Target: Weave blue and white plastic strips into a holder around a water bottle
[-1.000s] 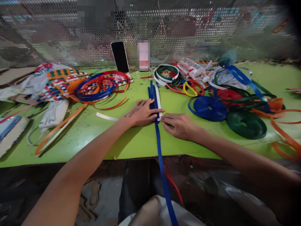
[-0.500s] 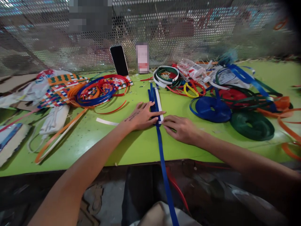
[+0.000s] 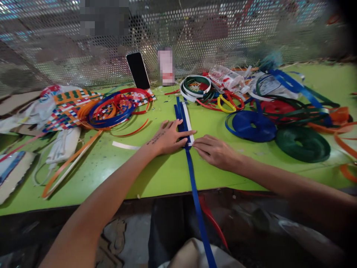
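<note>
Several blue plastic strips lie side by side on the green table, with a white strip along their right. My left hand rests flat across them, fingers spread, pressing them down near their lower end. There my right hand pinches the short end of a white strip that crosses over the blue ones; the fingertips partly hide it. One long blue strip runs from under the hands over the table's front edge toward my lap. Left of my left wrist, a piece of white strip sticks out.
Rolls of blue and dark green strip lie at right, near yellow-handled scissors and a plastic bottle. At left are a woven colourful piece and blue coils. Two phones, one black-screened, lean on the mesh.
The camera view has shifted slightly. My right fingers have drawn closer together at the white strip's end; my left hand stays in place on the strips.
</note>
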`<action>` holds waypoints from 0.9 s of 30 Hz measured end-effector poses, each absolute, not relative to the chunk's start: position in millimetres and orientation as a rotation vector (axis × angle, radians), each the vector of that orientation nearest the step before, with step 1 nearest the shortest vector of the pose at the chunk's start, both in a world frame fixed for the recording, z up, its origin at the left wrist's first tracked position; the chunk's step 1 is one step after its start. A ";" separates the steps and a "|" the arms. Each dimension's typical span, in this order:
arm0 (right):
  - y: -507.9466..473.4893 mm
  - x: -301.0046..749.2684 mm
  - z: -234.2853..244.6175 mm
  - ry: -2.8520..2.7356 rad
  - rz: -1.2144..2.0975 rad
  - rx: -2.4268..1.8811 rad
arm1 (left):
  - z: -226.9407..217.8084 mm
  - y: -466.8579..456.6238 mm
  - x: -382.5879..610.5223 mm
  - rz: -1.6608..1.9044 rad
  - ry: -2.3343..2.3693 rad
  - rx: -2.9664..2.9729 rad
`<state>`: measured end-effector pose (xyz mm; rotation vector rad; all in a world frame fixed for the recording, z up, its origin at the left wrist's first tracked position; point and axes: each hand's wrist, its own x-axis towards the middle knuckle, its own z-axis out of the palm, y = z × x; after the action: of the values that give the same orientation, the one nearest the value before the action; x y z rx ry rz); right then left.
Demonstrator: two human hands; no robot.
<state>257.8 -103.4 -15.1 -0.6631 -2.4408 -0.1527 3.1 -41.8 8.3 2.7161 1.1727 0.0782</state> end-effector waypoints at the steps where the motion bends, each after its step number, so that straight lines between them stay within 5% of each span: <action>1: -103.2 257.8 -14.9 -2.449 -0.146 -0.657 | 7.9 -41.5 3.1 0.082 1.168 2.715; 27: -93.3 264.5 -15.8 -2.546 -0.021 -0.636 | 9.0 -43.2 4.2 0.037 1.169 2.703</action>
<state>264.5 -93.3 -15.8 -0.6360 -2.5462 -0.0211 4.2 -43.2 9.0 2.7029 1.1688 0.0366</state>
